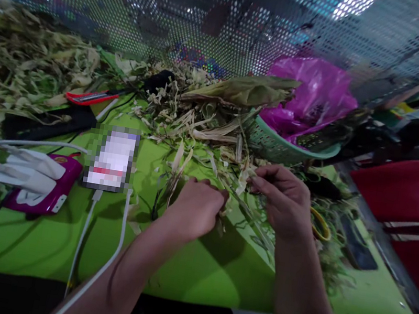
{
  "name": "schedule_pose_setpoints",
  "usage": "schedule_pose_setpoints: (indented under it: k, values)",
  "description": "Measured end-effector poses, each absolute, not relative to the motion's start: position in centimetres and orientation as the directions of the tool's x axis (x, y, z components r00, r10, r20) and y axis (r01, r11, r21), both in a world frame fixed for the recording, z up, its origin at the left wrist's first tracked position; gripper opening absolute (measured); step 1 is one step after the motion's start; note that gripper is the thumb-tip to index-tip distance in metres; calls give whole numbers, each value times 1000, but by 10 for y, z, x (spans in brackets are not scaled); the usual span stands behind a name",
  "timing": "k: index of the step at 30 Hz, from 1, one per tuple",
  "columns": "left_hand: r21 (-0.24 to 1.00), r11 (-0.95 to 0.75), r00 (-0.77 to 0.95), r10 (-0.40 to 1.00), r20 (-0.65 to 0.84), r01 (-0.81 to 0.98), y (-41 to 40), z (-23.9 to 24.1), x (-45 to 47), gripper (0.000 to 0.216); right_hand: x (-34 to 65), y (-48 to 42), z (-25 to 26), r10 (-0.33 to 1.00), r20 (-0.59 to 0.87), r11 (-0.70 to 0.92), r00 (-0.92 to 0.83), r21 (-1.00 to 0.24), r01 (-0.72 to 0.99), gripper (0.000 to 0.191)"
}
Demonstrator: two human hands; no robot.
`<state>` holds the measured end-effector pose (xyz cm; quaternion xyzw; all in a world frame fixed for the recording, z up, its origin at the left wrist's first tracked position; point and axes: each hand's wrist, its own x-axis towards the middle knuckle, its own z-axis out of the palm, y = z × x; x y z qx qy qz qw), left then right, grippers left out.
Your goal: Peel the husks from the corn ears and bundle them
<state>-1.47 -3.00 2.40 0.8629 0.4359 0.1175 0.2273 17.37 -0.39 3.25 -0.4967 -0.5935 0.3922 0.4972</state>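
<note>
My right hand (286, 201) pinches a pale dried husk piece (245, 177) between thumb and fingertips, above the green table (190, 276). To its left, my left hand (199, 206) is closed low over the table, its back towards me. Its fingers are curled under, so what they hold is hidden; a few husk shreds show at its edge. Loose dry husk strips (217, 131) lie just beyond both hands. A large folded husk (244, 89) rests on top of that heap.
At the back right stands a green basket (286, 150) with a purple plastic bag (310, 96). On the left are a husk pile (30, 59), a red-edged cutter (91, 98), a phone (114, 158) with cables and a purple power strip (48, 195). Yellow tape (320, 225) lies right.
</note>
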Motion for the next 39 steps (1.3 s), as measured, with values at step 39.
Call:
schedule_pose_setpoints:
  k: [39]
  values:
    - [862,-34,-80,993,86,505,-19,31,-25,56,215,-6,70,968,231,234,99,-972,-21,23]
